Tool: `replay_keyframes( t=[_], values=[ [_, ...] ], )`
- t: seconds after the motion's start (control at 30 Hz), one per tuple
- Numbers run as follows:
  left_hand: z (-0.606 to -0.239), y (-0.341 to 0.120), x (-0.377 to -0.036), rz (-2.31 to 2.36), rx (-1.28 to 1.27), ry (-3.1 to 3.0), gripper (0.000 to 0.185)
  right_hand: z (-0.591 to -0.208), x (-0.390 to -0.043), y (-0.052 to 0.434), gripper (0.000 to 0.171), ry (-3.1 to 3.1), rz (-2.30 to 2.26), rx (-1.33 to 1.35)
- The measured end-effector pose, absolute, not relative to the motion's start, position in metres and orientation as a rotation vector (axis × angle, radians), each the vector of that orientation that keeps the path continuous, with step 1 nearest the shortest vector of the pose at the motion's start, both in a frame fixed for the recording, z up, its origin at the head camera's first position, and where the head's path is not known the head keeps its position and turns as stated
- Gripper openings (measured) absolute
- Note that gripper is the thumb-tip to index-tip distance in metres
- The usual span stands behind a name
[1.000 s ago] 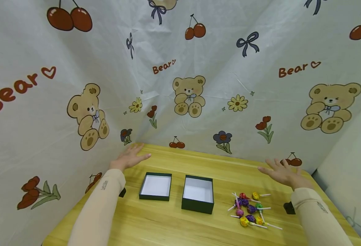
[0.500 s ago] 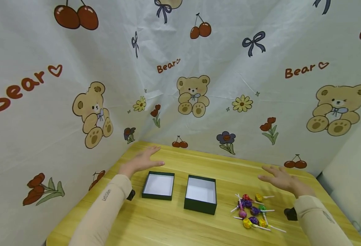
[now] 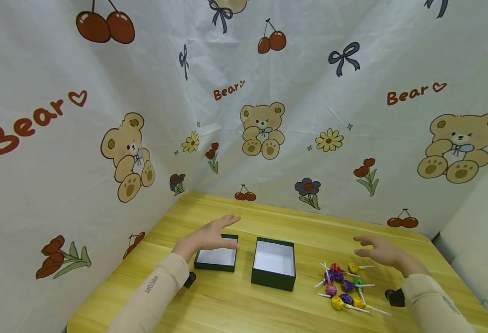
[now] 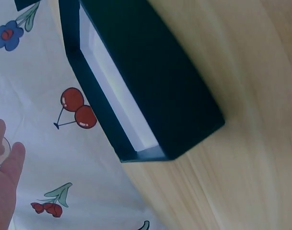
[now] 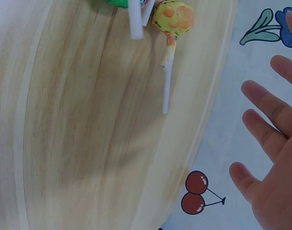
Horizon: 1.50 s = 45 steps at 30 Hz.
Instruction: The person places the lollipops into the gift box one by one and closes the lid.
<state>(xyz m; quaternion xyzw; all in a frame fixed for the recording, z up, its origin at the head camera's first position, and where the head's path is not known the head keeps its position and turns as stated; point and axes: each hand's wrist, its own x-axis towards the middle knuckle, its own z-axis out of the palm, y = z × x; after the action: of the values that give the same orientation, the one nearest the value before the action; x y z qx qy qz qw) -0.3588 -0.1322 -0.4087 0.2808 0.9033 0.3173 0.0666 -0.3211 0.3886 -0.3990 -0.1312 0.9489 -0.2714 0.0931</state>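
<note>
My left hand (image 3: 209, 237) hangs over the shallow dark green box lid (image 3: 216, 266), thumb apart from the fingers, and covers part of its white inside. Right of the lid stands a deeper dark green box (image 3: 273, 279) with a white interior, open side up. In the head view my right hand (image 3: 381, 252) hovers beyond a loose group of lollipops (image 3: 347, 286) with yellow, purple, red and green wrappers. The right wrist view shows that hand (image 5: 280, 158) with spread fingers, nothing in it, and a yellow lollipop (image 5: 172, 18) lying on the table.
The wooden table (image 3: 227, 310) reaches back to a white cloth (image 3: 210, 111) printed with bears, cherries and flowers, which also hangs along the left. A pale wall surface (image 3: 477, 249) borders the right side.
The left hand has moved right and nearer, from beside the lid to above it. The right hand has come slightly lower and nearer the lollipops. The head view has shifted a little.
</note>
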Motion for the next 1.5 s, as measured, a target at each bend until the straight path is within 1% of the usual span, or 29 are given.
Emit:
replay_keyframes(
  t=[0.3, 0.5, 0.7, 0.93, 1.23, 1.5],
  values=[
    [-0.414, -0.124, -0.346, 1.009, 0.886, 2.680, 0.093, -0.411, -0.321, 0.390, 0.057, 2.840, -0.830, -0.502],
    [-0.423, -0.118, -0.344, 1.064, 0.907, 2.649, 0.087, -0.418, -0.321, 0.392, 0.052, 2.839, -0.857, -0.535],
    [-0.431, -0.112, -0.346, 1.060, 0.943, 2.639, 0.083, -0.426, -0.323, 0.396, 0.048, 2.758, -0.934, -0.509],
    [-0.435, -0.106, -0.349, 1.011, 0.936, 2.665, 0.083, -0.430, -0.324, 0.394, 0.045, 2.757, -0.964, -0.490],
    [-0.441, -0.098, -0.348, 1.028, 0.934, 2.616, 0.080, -0.440, -0.327, 0.394, 0.043, 2.780, -0.993, -0.383],
    [-0.446, -0.093, -0.348, 0.977, 0.968, 2.621, 0.068, -0.457, -0.332, 0.397, 0.037, 2.823, -0.955, -0.329]
  ],
)
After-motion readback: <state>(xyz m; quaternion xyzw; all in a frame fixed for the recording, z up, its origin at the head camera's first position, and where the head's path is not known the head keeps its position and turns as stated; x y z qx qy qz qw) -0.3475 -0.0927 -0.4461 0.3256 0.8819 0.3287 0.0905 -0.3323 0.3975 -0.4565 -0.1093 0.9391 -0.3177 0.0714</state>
